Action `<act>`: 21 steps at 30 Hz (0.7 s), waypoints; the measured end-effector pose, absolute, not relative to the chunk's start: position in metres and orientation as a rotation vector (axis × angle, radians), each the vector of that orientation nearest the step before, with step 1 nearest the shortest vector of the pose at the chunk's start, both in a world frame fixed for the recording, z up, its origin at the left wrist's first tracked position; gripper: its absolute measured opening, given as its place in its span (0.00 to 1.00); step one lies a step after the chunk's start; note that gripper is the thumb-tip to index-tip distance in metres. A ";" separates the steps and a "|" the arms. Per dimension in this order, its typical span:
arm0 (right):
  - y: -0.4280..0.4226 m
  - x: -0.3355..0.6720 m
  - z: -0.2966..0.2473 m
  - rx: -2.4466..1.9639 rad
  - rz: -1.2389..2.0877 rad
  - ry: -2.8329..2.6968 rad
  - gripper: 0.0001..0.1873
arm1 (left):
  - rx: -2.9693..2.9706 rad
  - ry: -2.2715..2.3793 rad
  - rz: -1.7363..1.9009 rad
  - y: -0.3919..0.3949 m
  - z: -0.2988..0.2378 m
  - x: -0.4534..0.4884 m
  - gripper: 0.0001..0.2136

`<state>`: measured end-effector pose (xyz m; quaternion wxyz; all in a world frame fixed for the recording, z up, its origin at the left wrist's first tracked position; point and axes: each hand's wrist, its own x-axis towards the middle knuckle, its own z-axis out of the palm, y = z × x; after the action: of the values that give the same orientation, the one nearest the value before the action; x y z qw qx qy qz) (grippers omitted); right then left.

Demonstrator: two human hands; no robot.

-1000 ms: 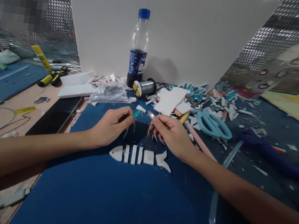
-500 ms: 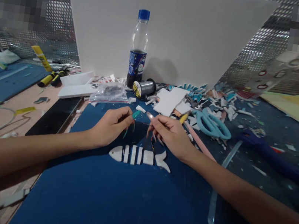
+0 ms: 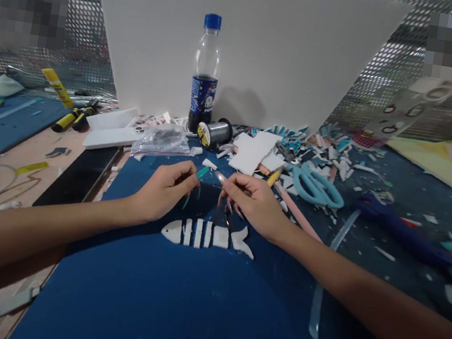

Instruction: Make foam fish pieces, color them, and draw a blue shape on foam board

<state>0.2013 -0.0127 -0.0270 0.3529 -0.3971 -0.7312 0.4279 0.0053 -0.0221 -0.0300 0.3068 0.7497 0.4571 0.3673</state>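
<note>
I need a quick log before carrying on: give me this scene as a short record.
Left hand: thumb and forefinger pinched; anything held is too fine to see
Right hand: pinched likewise, facing the left
Fish pieces: six, white, in a row on the blue mat
Beyond hands: grey thread spool, blue-capped cola bottle
Right side: light-blue scissors

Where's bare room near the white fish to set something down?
Largest bare patch: the flat dark blue mat, on the wearer's side of the segmented white fish, left of the long translucent strip. Crowded: the far side, where a cylindrical grey spool, flat white scraps and light blue scissors gather.
</note>
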 end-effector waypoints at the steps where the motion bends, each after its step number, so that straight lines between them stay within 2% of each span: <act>1: -0.013 0.201 -0.027 -1.026 1.106 -1.892 0.19 | 1.983 1.207 0.971 -0.022 -0.030 0.005 0.11; 21: -0.012 0.203 -0.030 -1.022 1.112 -1.902 0.19 | 1.987 1.208 0.970 -0.023 -0.030 0.005 0.11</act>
<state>0.2033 -0.0120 -0.0301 0.3488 -0.3943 -0.7340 0.4290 0.0054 -0.0231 -0.0299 0.3059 0.7508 0.4565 0.3664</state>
